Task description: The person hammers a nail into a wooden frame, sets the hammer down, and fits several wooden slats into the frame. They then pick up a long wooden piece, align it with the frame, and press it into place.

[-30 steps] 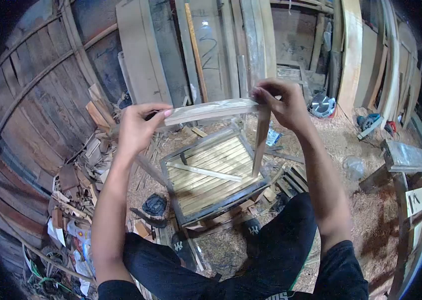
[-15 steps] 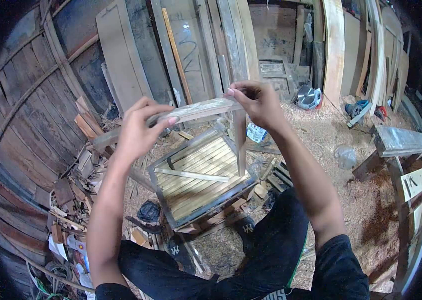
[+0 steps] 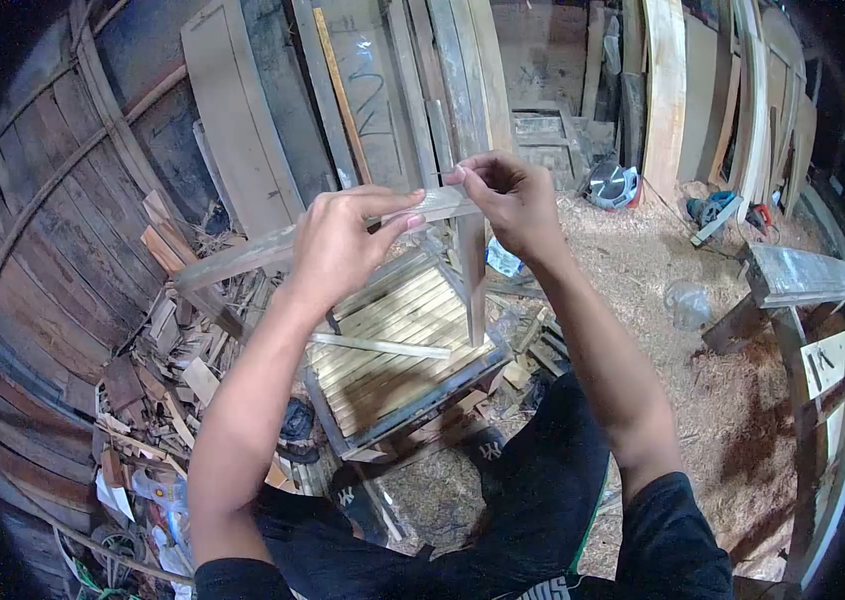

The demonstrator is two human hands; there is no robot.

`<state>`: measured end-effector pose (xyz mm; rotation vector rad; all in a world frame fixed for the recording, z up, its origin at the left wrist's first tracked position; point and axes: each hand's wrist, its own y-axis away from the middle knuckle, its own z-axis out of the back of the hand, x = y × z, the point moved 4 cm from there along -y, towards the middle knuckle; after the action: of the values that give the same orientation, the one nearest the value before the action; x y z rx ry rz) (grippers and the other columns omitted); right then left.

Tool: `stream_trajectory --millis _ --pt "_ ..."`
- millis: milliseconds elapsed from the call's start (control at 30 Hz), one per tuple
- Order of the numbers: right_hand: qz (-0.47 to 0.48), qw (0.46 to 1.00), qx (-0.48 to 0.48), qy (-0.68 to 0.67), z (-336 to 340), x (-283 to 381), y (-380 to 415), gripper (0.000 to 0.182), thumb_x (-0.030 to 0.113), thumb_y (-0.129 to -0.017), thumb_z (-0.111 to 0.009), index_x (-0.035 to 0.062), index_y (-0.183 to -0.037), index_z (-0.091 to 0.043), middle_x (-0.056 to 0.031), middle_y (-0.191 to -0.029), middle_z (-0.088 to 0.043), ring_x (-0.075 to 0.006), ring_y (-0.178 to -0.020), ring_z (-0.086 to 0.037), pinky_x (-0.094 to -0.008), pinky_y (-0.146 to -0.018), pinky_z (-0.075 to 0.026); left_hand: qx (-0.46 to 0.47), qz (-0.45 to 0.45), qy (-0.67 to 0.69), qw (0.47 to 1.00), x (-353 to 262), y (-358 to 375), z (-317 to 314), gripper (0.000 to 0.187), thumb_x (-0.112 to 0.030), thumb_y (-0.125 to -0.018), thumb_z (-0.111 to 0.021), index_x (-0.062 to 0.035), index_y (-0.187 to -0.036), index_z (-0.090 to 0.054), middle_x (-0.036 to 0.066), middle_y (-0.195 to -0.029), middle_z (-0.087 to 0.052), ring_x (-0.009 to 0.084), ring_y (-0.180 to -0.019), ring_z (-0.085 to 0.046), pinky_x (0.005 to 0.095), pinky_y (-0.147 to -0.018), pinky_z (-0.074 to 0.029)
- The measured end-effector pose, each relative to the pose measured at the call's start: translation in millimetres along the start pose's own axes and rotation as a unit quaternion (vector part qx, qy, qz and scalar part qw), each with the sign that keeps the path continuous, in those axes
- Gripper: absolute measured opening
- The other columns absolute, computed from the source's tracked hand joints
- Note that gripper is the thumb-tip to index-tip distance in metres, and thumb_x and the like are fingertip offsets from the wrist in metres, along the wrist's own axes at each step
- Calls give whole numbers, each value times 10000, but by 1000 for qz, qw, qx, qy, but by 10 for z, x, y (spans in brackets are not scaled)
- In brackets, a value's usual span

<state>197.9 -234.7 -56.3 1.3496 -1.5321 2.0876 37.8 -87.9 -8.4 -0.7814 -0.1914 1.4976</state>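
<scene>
A narrow wooden bar [image 3: 243, 255] runs across in front of me at chest height, with an upright wooden leg [image 3: 471, 290] below its right end. My left hand [image 3: 343, 240] grips the bar near that end, thumb on the near side and fingers over the top. Just above the right end, my right hand [image 3: 511, 200] is closed in a pinch. A thin, nail-like sliver sticks out from its fingertips; its exact kind is too small to make out. Below lies a slatted wooden panel [image 3: 393, 390] in a dark frame, with a loose pale strip [image 3: 383, 347] across it.
Wood scraps [image 3: 168, 370] are heaped at the left. A circular saw [image 3: 611, 187] and another power tool [image 3: 711, 212] sit on the shavings-covered floor at the back right. A wooden bench [image 3: 808, 278] stands at the right. Boards [image 3: 665, 100] lean against the back wall.
My left hand has slid right along the bar, closer to my right hand. The right hand keeps its pinch near the bar's end. The view has shifted slightly.
</scene>
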Motion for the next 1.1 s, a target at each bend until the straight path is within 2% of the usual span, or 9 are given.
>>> stream_trajectory --millis 133,333,433,667,767,833,967,1033,1100 --pt "-16 993 -44 -105 58 -83 20 142 110 -1004 -747 -29 -1035 -747 -80 -965 -801 -109 -887 -735 -279 -812 -572 -3 11 1 1000 -21 -18 -3 281 -164 -917 -826 -100 -1190 -818 145 -1100 -810 263 -984 -791 365 -879 -589" --pt "-17 994 -95 -49 205 -157 94 130 91 -973 -780 -29 -978 -731 -77 -883 -776 -104 -805 -710 -271 -737 -563 8 14 2 1000 -57 -56 -1 280 -146 -910 -834 -74 -1181 -817 148 -1103 -812 247 -989 -790 362 -898 -588" --pt "-45 994 -87 -58 257 -232 199 124 75 -958 -787 -28 -951 -719 -76 -859 -765 -107 -796 -707 -277 -727 -564 7 9 8 1000 -50 -51 0 277 -137 -915 -828 -65 -1182 -816 155 -1103 -811 246 -992 -788 361 -900 -587" --pt "-42 994 -79 -61 225 -184 275 87 31 -951 -759 -29 -935 -698 -81 -873 -757 -121 -815 -714 -278 -761 -570 5 14 11 1000 -26 -41 -11 282 -121 -909 -829 -63 -1184 -815 156 -1114 -810 239 -1013 -784 353 -913 -583" --pt "-29 985 -93 -139 193 -290 325 53 10 -965 -719 -43 -964 -728 -92 -934 -759 -139 -854 -722 -283 -814 -571 -4 -1 5 1000 -17 -33 -4 287 -121 -905 -832 -64 -1186 -815 157 -1120 -809 237 -1012 -782 351 -916 -583" --pt "-41 996 -44 -59 193 -405 372 116 -10 -978 -680 -49 -1036 -772 -100 -1021 -754 -158 -930 -723 -297 -878 -563 0 24 15 1000 11 -33 -14 298 -132 -903 -836 -66 -1192 -813 161 -1121 -809 233 -1016 -779 352 -920 -582" --pt "-28 996 -41 -67 212 -432 459 187 6 -984 -680 -45 -1124 -793 -105 -1076 -753 -172 -1020 -712 -307 -940 -546 7 44 6 999 0 -52 -8 307 -143 -902 -837 -71 -1199 -813 167 -1132 -806 232 -1033 -775 359 -930 -579" --pt "-1 997 -16 -74 199 -401 462 242 44 -985 -715 -38 -1203 -778 -110 -1143 -735 -169 -1082 -691 -305 -979 -530 4 24 5 1000 9 -56 -2 308 -149 -902 -837 -72 -1200 -814 170 -1142 -804 236 -1049 -770 363 -944 -576" --pt "-20 996 -6 -89 193 -387 457 279 73 -974 -747 -51 -1224 -766 -114 -1171 -725 -170 -1096 -686 -302 -991 -525 7 24 14 1000 19 -66 0 309 -149 -904 -836 -73 -1202 -814 168 -1146 -803 237 -1054 -769 363 -949 -574"
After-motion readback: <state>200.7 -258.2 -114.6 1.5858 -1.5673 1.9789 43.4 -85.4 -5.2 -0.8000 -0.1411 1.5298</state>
